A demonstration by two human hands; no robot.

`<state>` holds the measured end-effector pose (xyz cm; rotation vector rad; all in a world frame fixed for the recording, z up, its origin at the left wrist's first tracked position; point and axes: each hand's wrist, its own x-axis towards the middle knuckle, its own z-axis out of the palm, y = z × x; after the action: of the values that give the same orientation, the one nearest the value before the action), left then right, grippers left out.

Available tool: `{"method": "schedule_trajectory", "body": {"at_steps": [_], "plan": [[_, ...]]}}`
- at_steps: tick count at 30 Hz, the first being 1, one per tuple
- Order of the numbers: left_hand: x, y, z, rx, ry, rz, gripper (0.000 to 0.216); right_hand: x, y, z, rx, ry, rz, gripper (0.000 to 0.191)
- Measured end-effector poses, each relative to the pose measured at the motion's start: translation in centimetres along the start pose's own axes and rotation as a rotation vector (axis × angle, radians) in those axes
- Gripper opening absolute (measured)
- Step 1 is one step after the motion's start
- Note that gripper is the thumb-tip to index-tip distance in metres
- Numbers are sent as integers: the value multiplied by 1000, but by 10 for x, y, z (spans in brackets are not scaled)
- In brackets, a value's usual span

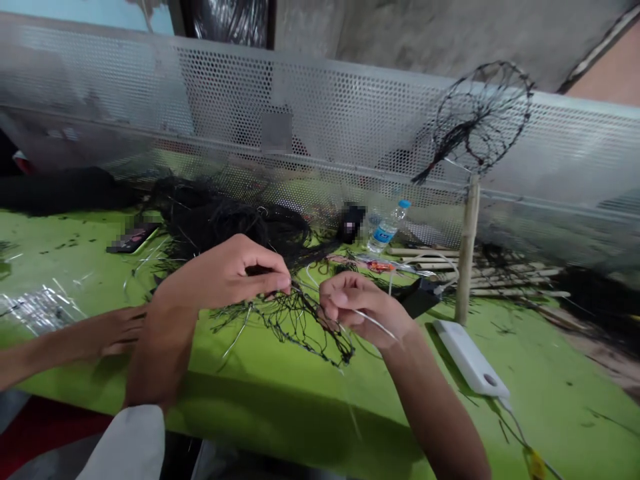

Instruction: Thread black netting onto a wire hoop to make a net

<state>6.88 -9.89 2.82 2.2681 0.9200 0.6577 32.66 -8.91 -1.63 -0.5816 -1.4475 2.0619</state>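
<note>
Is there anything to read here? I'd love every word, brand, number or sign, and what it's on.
None can be read.
Blue bottle label: a pale mark shows, too small and blurred to read.
Flat phone-like device: partly pixelated, nothing legible.
Small black item: also pixelated, nothing legible.
Yellow tag by the cable: too blurred to tell whether it bears print.

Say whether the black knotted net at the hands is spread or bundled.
Partly spread: the black knotted net shows open meshes below the left hand and right hand.
</note>
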Motion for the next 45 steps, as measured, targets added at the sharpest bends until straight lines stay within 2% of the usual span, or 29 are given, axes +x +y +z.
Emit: {"method": "schedule_trajectory", "body": {"at_steps": [2, 7, 12, 14, 19, 24, 27, 31, 35, 40, 43, 45], "plan": [[0, 1, 2, 6, 24, -6, 32, 2, 4, 0, 17, 1, 0, 29], [3, 7, 8, -9, -7, -37, 34, 0, 8, 6, -22, 59, -16, 31], [6, 12, 18, 12, 103, -82, 32, -10, -3, 8, -201, 179, -102, 32], [7, 13, 22, 24, 123, -83, 31, -12, -5, 5, -296, 160, -145, 34], [11, 15, 24, 10, 84, -106, 32, -14, -10, -6, -545, 16, -237, 43], [18, 11, 23, -45, 28, -117, 33, -22, -18, -9, -837, 8, -281, 39], [20, 9, 24, -56, 31, -131, 30, -28, -21, -9, -930, 24, -294, 35], [19, 10, 27, -73, 119, -162, 30, -31, -17, -7, -901, 131, -355, 34], [15, 13, 30, -78, 196, -133, 29, -29, -6, -1, -783, 225, -433, 36], [15, 11, 33, -45, 263, -119, 30, -22, 9, 13, -655, 429, -498, 39], [20, 7, 34, -57, 256, -124, 31, -21, 12, 19, -551, 512, -462, 40], [23, 3, 32, -83, 220, -120, 30, -23, 10, 20, -505, 511, -397, 40]]}}
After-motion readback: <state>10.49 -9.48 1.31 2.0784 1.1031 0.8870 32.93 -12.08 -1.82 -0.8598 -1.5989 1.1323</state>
